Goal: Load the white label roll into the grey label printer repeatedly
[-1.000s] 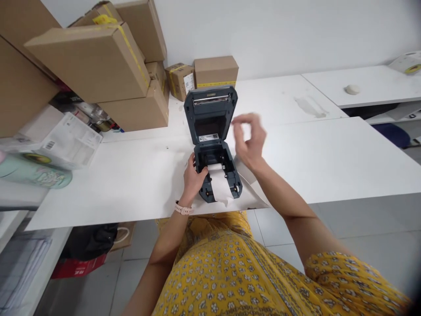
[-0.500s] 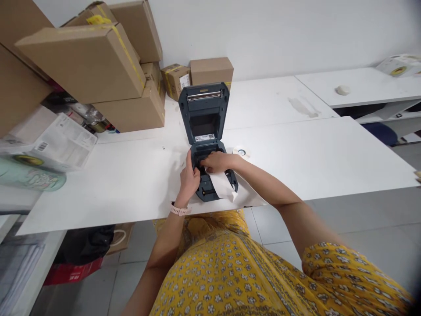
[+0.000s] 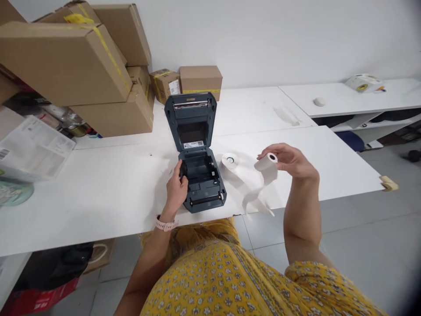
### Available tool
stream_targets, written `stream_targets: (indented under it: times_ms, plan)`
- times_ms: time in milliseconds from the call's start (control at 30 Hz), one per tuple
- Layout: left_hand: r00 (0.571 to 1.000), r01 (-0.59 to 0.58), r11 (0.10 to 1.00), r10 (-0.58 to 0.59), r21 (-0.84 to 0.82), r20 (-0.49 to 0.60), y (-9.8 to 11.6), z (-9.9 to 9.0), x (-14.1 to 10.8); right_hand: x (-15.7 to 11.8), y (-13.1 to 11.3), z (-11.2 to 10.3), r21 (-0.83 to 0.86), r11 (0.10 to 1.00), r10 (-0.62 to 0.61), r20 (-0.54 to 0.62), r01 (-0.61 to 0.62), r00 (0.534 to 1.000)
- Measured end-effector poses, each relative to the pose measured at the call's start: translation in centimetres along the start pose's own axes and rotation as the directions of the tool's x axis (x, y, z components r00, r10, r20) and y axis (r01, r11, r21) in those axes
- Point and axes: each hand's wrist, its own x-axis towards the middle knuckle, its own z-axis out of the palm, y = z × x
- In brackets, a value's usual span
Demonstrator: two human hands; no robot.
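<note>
A dark label printer (image 3: 202,186) stands on the white table with its lid (image 3: 191,120) raised and its inner bay bare. My left hand (image 3: 177,186) grips the printer's left side, thumb and fingers at the rim. To the right of the printer, my right hand (image 3: 291,161) holds a small white paper roll (image 3: 270,163) above the table, and a loose strip trails from it toward the front edge. A second white roll (image 3: 229,161) lies on the table beside the printer, its paper partly unwound.
Cardboard boxes (image 3: 112,114) are stacked at the back left, with two smaller ones behind the printer. A clear-wrapped box (image 3: 36,147) stands far left. The table's front edge runs close to my body. A round white object (image 3: 319,102) sits back right.
My right hand has come out of the printer and moved right, carrying the small roll and its strip. My left hand stays on the printer's side. The view has shifted right.
</note>
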Motion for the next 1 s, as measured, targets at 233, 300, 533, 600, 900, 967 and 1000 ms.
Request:
stream_targets:
  times_ms: [233, 300, 533, 600, 900, 967, 1000]
  plan:
    - [0.999, 0.041, 0.999, -0.041, 0.028, -0.001, 0.3, -0.3, 0.1, -3.5, 9.1, 2.3, 0.131, 0.956, 0.291, -0.283, -0.264, 0.914]
    - [0.999, 0.039, 0.999, -0.039, 0.012, 0.005, 0.1, -0.2, 0.2, -3.2, 11.2, 3.7, 0.143, 0.945, 0.323, -0.309, -0.292, 0.894]
    - [1.000, -0.009, 0.996, 0.008, -0.092, -0.011, -0.5, 0.1, 0.2, -3.7, 12.2, 4.2, 0.246, 0.926, 0.355, -0.314, -0.285, 0.881]
    - [1.000, -0.001, 0.996, 0.001, -0.091, -0.001, -0.5, 0.1, 0.2, -3.9, 10.8, 3.7, 0.241, 0.931, 0.345, -0.343, -0.274, 0.874]
    - [0.999, 0.007, 0.998, -0.005, -0.069, 0.032, -0.4, 0.0, 0.1, 3.9, 5.6, 4.9, -0.535, 0.814, 0.303, 0.059, -0.226, 0.951]
    - [1.000, 0.010, 0.996, -0.007, -0.084, 0.030, -0.4, 0.1, 0.1, 5.8, 6.4, 5.6, -0.596, 0.780, 0.332, 0.140, -0.188, 0.933]
    - [1.000, 0.009, 0.996, -0.007, -0.092, 0.026, -0.4, 0.2, 0.0, 6.4, 6.8, 5.9, -0.604, 0.778, 0.330, 0.157, -0.174, 0.931]
